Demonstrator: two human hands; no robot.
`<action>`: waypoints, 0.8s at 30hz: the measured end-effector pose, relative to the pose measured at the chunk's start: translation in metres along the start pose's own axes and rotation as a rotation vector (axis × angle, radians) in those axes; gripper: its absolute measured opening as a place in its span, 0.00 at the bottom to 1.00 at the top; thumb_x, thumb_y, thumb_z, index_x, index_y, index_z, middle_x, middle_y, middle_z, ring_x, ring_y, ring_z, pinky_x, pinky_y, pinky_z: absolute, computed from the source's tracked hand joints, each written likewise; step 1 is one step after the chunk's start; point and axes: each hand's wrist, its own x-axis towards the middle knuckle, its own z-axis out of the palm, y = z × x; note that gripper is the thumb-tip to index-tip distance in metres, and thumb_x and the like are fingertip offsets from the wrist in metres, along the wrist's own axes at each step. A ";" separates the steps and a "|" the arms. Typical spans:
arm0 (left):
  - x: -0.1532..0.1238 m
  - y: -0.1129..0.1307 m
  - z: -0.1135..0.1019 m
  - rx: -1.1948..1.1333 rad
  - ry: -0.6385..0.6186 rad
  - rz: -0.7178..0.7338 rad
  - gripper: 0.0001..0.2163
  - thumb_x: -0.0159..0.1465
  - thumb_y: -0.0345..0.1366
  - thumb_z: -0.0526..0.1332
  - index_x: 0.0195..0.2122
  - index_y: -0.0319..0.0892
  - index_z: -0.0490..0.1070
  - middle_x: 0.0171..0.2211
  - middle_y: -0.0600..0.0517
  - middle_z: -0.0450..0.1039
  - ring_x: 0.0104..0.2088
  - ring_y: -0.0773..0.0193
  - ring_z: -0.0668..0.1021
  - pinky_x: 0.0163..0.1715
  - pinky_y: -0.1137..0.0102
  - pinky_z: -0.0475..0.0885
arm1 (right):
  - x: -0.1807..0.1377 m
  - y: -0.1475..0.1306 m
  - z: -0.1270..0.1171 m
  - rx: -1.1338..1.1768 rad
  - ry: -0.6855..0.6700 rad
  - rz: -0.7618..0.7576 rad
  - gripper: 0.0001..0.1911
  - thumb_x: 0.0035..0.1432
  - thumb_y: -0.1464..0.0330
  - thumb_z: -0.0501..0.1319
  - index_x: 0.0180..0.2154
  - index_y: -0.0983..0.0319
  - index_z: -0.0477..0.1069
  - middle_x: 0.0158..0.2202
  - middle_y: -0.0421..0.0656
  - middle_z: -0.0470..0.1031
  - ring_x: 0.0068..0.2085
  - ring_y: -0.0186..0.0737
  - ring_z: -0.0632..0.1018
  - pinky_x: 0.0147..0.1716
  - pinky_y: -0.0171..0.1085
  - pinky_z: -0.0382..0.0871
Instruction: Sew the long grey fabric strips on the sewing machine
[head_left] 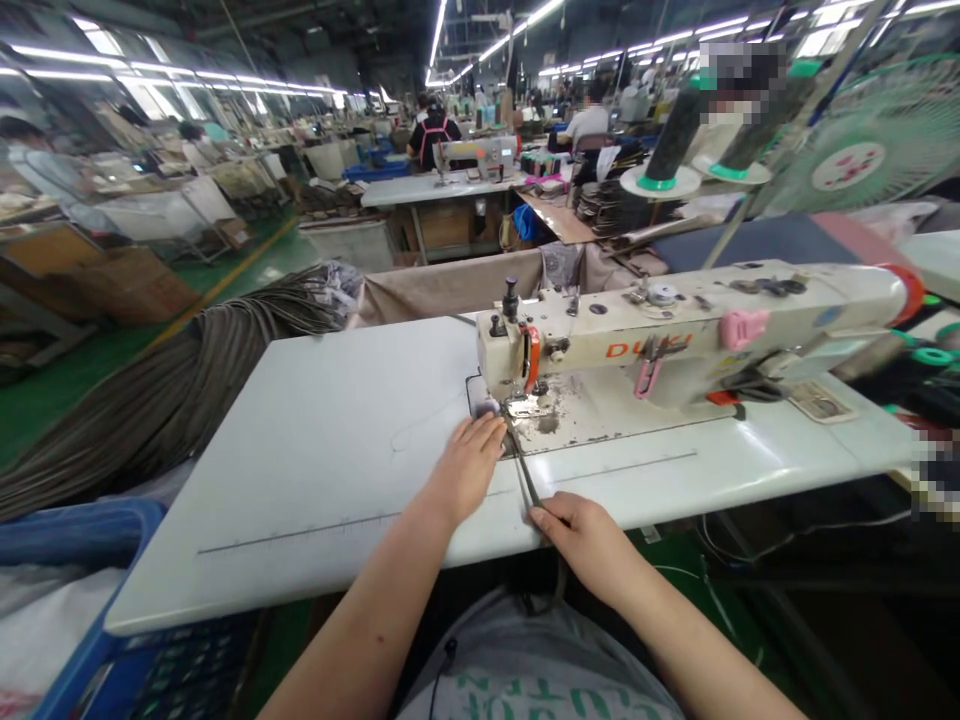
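A narrow dark fabric strip (526,474) runs from under the sewing machine head (517,350) toward the table's front edge. My right hand (581,535) pinches it between thumb and fingers near that edge, and the loose end hangs below. My left hand (471,462) lies flat with fingers stretched out beside the needle plate (529,407), its fingertips at the strip's left side. Whether those fingertips press on the strip I cannot tell. The needle area is partly hidden by the machine head.
The white sewing table (322,440) carries a printed ruler line. A big bundle of dark strips (187,380) lies at left, above a blue crate (127,560). Thread cones (671,140) and a green fan (862,160) stand at right. People work farther back.
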 end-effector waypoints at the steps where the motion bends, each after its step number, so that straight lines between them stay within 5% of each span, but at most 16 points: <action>1: 0.000 0.000 0.000 0.000 0.006 -0.002 0.19 0.77 0.33 0.49 0.66 0.39 0.65 0.67 0.43 0.69 0.69 0.55 0.69 0.69 0.54 0.62 | 0.001 0.001 0.000 0.149 -0.049 0.012 0.19 0.66 0.60 0.57 0.26 0.61 0.74 0.25 0.40 0.75 0.30 0.41 0.76 0.34 0.38 0.67; 4: 0.000 0.001 -0.001 0.002 0.017 -0.002 0.19 0.76 0.33 0.49 0.65 0.39 0.66 0.66 0.43 0.70 0.68 0.55 0.70 0.69 0.54 0.62 | 0.000 0.005 0.000 0.519 -0.109 0.077 0.17 0.61 0.55 0.63 0.41 0.63 0.76 0.26 0.39 0.78 0.28 0.38 0.74 0.32 0.36 0.64; 8: 0.000 0.000 0.000 0.002 0.012 0.019 0.19 0.77 0.33 0.49 0.65 0.39 0.66 0.66 0.44 0.70 0.68 0.56 0.69 0.69 0.55 0.63 | -0.008 0.012 0.004 0.609 -0.139 0.183 0.30 0.58 0.48 0.63 0.51 0.65 0.72 0.25 0.41 0.79 0.27 0.40 0.75 0.28 0.35 0.62; 14: -0.002 -0.004 0.006 -0.009 0.012 0.051 0.19 0.76 0.34 0.49 0.65 0.41 0.66 0.67 0.46 0.69 0.69 0.57 0.68 0.71 0.55 0.60 | -0.030 0.017 0.016 0.078 0.087 0.049 0.33 0.65 0.60 0.57 0.68 0.61 0.60 0.27 0.37 0.75 0.27 0.43 0.78 0.31 0.38 0.70; 24: -0.001 -0.002 0.004 -0.001 0.008 0.017 0.20 0.77 0.35 0.48 0.68 0.40 0.63 0.68 0.45 0.67 0.70 0.55 0.66 0.71 0.54 0.60 | -0.031 0.019 0.021 -0.552 0.115 -0.126 0.27 0.72 0.65 0.50 0.67 0.66 0.65 0.30 0.50 0.86 0.30 0.53 0.87 0.30 0.41 0.77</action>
